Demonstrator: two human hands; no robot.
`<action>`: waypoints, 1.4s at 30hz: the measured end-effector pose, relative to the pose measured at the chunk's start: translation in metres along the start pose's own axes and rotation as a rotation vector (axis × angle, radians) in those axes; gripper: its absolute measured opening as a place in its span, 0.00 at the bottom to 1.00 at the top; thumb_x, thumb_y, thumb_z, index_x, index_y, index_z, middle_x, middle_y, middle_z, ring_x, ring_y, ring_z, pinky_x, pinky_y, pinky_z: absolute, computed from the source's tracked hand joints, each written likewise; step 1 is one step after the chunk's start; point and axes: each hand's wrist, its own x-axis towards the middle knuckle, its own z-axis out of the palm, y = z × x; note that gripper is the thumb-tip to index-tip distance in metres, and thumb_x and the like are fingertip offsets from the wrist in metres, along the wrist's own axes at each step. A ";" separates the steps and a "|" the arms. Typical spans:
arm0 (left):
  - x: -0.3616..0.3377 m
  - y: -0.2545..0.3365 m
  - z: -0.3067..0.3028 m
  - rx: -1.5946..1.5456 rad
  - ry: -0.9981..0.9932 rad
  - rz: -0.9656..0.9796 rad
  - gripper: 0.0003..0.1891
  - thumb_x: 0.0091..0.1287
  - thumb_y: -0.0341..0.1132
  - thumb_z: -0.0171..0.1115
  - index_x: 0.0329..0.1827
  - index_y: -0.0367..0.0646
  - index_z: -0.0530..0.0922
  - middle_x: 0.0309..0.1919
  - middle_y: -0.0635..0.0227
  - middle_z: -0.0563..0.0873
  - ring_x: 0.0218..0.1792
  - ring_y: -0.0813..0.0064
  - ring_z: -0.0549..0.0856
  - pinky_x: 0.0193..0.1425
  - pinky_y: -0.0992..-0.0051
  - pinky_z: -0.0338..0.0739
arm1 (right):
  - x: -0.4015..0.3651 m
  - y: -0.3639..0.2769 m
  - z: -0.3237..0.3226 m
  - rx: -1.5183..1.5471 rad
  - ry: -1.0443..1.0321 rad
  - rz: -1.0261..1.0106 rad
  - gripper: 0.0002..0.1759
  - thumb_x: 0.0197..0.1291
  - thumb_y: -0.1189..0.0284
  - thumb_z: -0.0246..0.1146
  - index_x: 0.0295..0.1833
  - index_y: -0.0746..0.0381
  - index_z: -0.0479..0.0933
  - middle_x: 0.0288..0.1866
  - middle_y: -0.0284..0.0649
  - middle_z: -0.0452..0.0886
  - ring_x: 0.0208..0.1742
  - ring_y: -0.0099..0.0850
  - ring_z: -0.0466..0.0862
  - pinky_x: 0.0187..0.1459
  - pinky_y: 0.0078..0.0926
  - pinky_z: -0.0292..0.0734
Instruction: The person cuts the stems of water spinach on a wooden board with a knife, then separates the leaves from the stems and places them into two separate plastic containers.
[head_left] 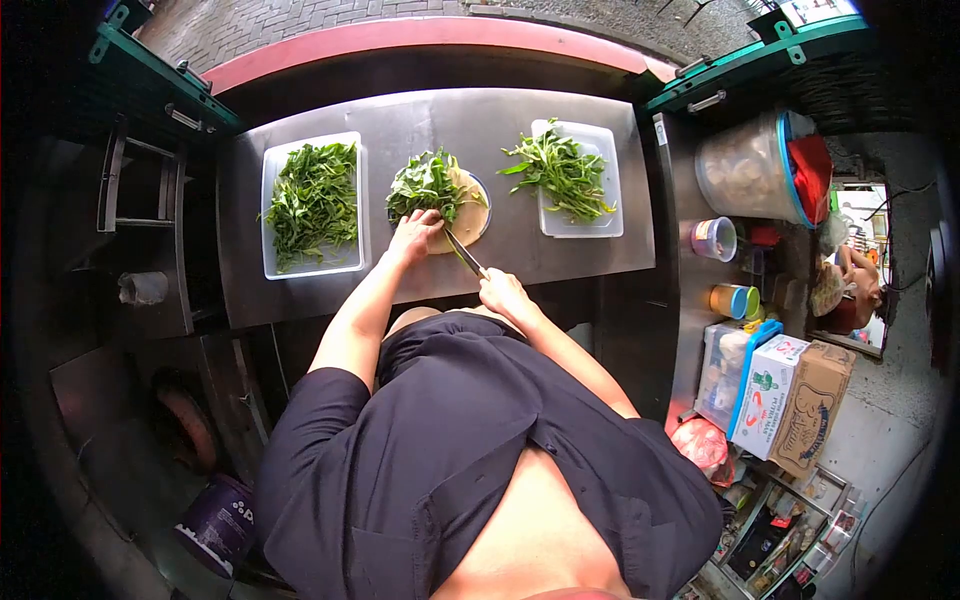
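My left hand is closed on a bunch of leafy greens, pressing it onto a round cutting board. A knife is gripped in my right hand, its blade pointing up and left to the cut side of the bunch. To the left, a clear plastic tray holds a pile of cut leaves. On the right, another clear tray carries green stems with some leaves. Board and trays rest on a metal table.
On the right-hand counter stand a large lidded tub, small jars, a clear box with a blue lid and cardboard boxes. A purple bucket is at lower left. A pink ledge runs beyond the table.
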 end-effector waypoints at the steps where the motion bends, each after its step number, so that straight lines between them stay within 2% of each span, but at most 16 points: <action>1: 0.001 -0.002 0.001 0.000 0.001 0.000 0.36 0.53 0.24 0.63 0.70 0.52 0.80 0.73 0.72 0.74 0.71 0.64 0.72 0.67 0.60 0.70 | 0.000 0.000 0.000 0.000 0.000 -0.001 0.20 0.70 0.62 0.57 0.58 0.64 0.79 0.56 0.63 0.84 0.61 0.60 0.83 0.62 0.55 0.77; 16: 0.002 0.003 -0.006 0.085 -0.066 -0.005 0.37 0.55 0.26 0.65 0.73 0.57 0.78 0.74 0.73 0.72 0.71 0.66 0.72 0.67 0.59 0.71 | 0.003 -0.004 -0.002 -0.151 0.020 0.025 0.18 0.71 0.63 0.55 0.59 0.60 0.78 0.56 0.58 0.86 0.61 0.57 0.84 0.62 0.54 0.79; 24: 0.003 0.005 -0.006 0.102 -0.115 -0.036 0.39 0.54 0.26 0.66 0.74 0.58 0.77 0.74 0.73 0.71 0.72 0.66 0.70 0.67 0.58 0.71 | -0.002 0.001 0.003 -0.336 0.038 0.000 0.15 0.72 0.68 0.56 0.58 0.61 0.79 0.50 0.54 0.89 0.55 0.51 0.89 0.57 0.48 0.84; 30: 0.000 0.005 -0.005 0.089 -0.088 -0.030 0.39 0.53 0.25 0.66 0.74 0.58 0.76 0.75 0.71 0.70 0.72 0.62 0.71 0.68 0.58 0.72 | -0.007 0.008 0.009 -0.292 0.074 -0.012 0.14 0.72 0.68 0.56 0.56 0.62 0.78 0.49 0.55 0.88 0.55 0.53 0.88 0.56 0.50 0.84; 32: 0.001 0.005 -0.005 0.102 -0.079 -0.019 0.39 0.53 0.25 0.66 0.74 0.58 0.76 0.75 0.71 0.70 0.71 0.62 0.72 0.68 0.58 0.72 | -0.001 0.018 0.016 -0.287 0.111 -0.040 0.13 0.74 0.63 0.56 0.54 0.60 0.77 0.45 0.57 0.88 0.51 0.57 0.88 0.53 0.56 0.82; 39: 0.000 0.007 -0.007 0.060 -0.086 -0.032 0.39 0.54 0.26 0.65 0.74 0.57 0.76 0.75 0.70 0.70 0.71 0.61 0.72 0.68 0.57 0.72 | 0.005 0.024 0.018 -0.212 0.156 -0.093 0.14 0.74 0.62 0.57 0.54 0.60 0.76 0.44 0.58 0.87 0.50 0.59 0.87 0.53 0.57 0.82; 42: 0.000 0.007 -0.004 0.063 -0.082 -0.047 0.39 0.54 0.27 0.65 0.74 0.58 0.76 0.75 0.71 0.70 0.72 0.62 0.71 0.67 0.55 0.73 | 0.004 0.017 0.014 -0.204 0.127 -0.058 0.16 0.76 0.61 0.56 0.56 0.60 0.77 0.47 0.56 0.88 0.53 0.57 0.87 0.56 0.55 0.82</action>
